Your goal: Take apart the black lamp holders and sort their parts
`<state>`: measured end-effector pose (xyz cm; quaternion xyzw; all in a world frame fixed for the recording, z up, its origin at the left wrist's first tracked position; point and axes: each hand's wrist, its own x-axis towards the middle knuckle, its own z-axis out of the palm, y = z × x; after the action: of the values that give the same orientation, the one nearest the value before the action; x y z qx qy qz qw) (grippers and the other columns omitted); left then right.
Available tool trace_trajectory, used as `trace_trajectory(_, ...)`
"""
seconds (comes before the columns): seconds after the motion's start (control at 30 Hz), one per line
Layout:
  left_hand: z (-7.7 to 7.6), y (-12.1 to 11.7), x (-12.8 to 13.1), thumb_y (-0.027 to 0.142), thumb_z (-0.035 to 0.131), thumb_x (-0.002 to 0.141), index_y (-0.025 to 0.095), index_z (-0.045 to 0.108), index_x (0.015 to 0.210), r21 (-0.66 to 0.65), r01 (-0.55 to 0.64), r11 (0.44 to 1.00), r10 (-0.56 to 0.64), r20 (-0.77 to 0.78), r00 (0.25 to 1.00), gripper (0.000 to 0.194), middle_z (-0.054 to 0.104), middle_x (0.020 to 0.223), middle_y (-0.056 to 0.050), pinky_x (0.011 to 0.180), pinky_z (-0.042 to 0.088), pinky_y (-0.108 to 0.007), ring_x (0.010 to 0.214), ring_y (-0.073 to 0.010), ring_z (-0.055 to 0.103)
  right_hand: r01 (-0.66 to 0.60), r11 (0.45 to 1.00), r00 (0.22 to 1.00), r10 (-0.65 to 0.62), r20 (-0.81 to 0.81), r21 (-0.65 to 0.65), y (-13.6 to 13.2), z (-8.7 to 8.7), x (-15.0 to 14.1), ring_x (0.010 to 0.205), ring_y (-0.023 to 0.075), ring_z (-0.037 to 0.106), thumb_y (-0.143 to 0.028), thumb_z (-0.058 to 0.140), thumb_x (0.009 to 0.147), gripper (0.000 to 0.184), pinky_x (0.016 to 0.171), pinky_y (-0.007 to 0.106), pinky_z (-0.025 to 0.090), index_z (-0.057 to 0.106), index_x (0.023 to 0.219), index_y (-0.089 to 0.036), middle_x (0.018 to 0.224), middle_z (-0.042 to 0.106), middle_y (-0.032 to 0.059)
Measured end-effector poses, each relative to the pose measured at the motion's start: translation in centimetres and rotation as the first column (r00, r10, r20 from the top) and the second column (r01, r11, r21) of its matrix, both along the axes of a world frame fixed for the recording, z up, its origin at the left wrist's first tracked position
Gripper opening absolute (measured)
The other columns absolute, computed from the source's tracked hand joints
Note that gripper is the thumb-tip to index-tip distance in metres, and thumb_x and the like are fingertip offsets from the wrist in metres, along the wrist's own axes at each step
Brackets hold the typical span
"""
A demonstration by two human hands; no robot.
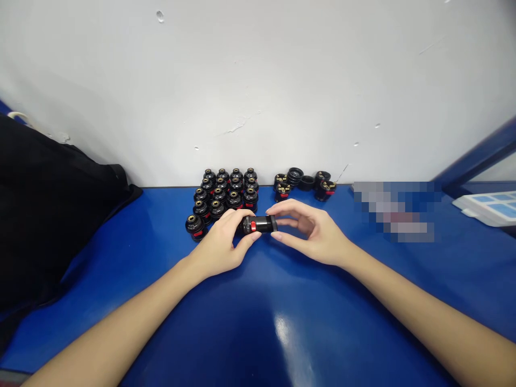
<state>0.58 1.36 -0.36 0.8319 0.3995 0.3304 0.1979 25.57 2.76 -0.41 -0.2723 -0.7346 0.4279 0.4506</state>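
Observation:
A black lamp socket (262, 224) with a red switch lies sideways between my two hands, just above the blue table. My left hand (221, 242) is closed around its left end, thumb below and fingers over the top. At its right end sits a black ring (274, 223), pinched between the thumb and fingertips of my right hand (316, 234). Right behind my left hand, several similar lamp sockets (234, 200) stand upright in rows, with brass-coloured holes on top and red switches on some.
Beyond my right hand, near the wall, stand several uncovered socket bodies (325, 191) with metal contacts, beside black threaded rings (295, 176). Black cloth (56, 215) covers the left side. A white-and-blue tray (489, 207) lies far right, near a blue post (479, 150) and a pixelated patch.

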Motion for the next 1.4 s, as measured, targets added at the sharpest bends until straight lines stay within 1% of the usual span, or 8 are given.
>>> trace_trajectory(0.17,0.0,-0.1,0.0,0.032,0.062,0.104,0.019,0.058,0.129,0.010,-0.004,1.000,0.004,-0.007,1.000,0.029,0.067,0.116,-0.009,0.098,0.054,-0.039,0.107,-0.0230,0.067,0.139,0.990,0.990,-0.138,0.040,0.000,0.6,0.5,0.4,0.111,0.0243,0.076,-0.035,0.077,0.095,0.034,0.105,0.045,0.063,0.072,0.127,-0.025,0.125,0.074,0.0090)
trace_trajectory(0.27,0.0,-0.1,0.0,0.032,0.063,0.103,0.018,0.058,0.130,0.002,-0.009,1.000,0.009,-0.009,1.000,0.031,0.067,0.118,-0.010,0.100,0.054,-0.040,0.109,-0.0236,0.067,0.289,0.950,0.940,-0.305,0.154,0.118,1.1,1.7,1.5,0.107,0.0267,0.077,-0.039,0.076,0.095,0.036,0.103,0.048,0.063,0.069,0.127,-0.024,0.125,0.076,0.0103)
trace_trajectory(0.37,0.0,-0.1,0.0,0.032,0.064,0.102,0.017,0.058,0.130,-0.012,-0.002,1.000,0.002,-0.011,1.000,0.031,0.067,0.119,-0.011,0.099,0.055,-0.041,0.109,-0.0243,0.068,0.378,0.860,0.826,-0.481,0.296,0.343,2.2,3.4,3.5,0.102,0.0302,0.078,-0.038,0.073,0.094,0.025,0.097,0.052,0.064,0.072,0.114,-0.023,0.123,0.078,0.0111)
trace_trajectory(0.47,0.1,-0.2,0.0,0.032,0.064,0.102,0.018,0.059,0.128,-0.029,0.008,1.000,-0.009,-0.012,1.000,0.031,0.067,0.117,-0.011,0.096,0.056,-0.041,0.105,-0.0242,0.068,0.347,0.739,0.657,-0.631,0.413,0.578,4.2,4.5,5.7,0.107,0.0350,0.076,-0.030,0.067,0.093,0.011,0.098,0.056,0.060,0.075,0.094,-0.022,0.127,0.078,0.0113)
trace_trajectory(0.63,0.1,-0.2,-0.1,0.031,0.064,0.102,0.019,0.058,0.127,-0.020,0.020,1.000,-0.021,-0.010,1.000,0.029,0.067,0.115,-0.010,0.095,0.056,-0.040,0.103,-0.0233,0.067,0.319,0.616,0.474,-0.762,0.441,0.720,7.8,3.4,7.9,0.117,0.0396,0.067,-0.027,0.066,0.090,0.015,0.104,0.059,0.054,0.079,0.090,-0.018,0.122,0.075,0.0176)
trace_trajectory(0.8,0.1,-0.1,-0.2,0.032,0.065,0.101,0.018,0.057,0.128,-0.015,0.015,1.000,-0.016,-0.019,1.000,0.031,0.067,0.115,-0.010,0.095,0.056,-0.040,0.103,-0.0230,0.067,0.372,0.566,0.378,-0.816,0.438,0.735,9.5,1.9,8.0,0.114,0.0381,0.062,-0.025,0.069,0.088,0.015,0.103,0.059,0.052,0.082,0.091,-0.020,0.115,0.072,0.0159)
trace_trajectory(1.07,0.2,-0.1,-0.2,0.032,0.064,0.102,0.019,0.057,0.127,-0.037,0.024,0.999,-0.026,-0.028,0.999,0.029,0.066,0.116,-0.010,0.096,0.056,-0.042,0.104,-0.0237,0.066,0.425,0.576,0.350,-0.816,0.460,0.698,10.4,1.3,7.8,0.112,0.0400,0.060,-0.032,0.069,0.088,0.017,0.094,0.062,0.051,0.084,0.089,-0.023,0.118,0.072,0.0153)
trace_trajectory(1.4,0.1,0.0,-0.3,0.034,0.064,0.102,0.019,0.057,0.128,-0.041,0.025,0.999,-0.027,-0.029,0.999,0.030,0.067,0.116,-0.011,0.095,0.056,-0.042,0.103,-0.0245,0.066,0.525,0.538,0.357,-0.843,0.403,0.660,10.9,0.1,7.4,0.113,0.0424,0.055,-0.044,0.068,0.092,0.027,0.090,0.064,0.048,0.084,0.085,-0.024,0.120,0.072,0.0160)
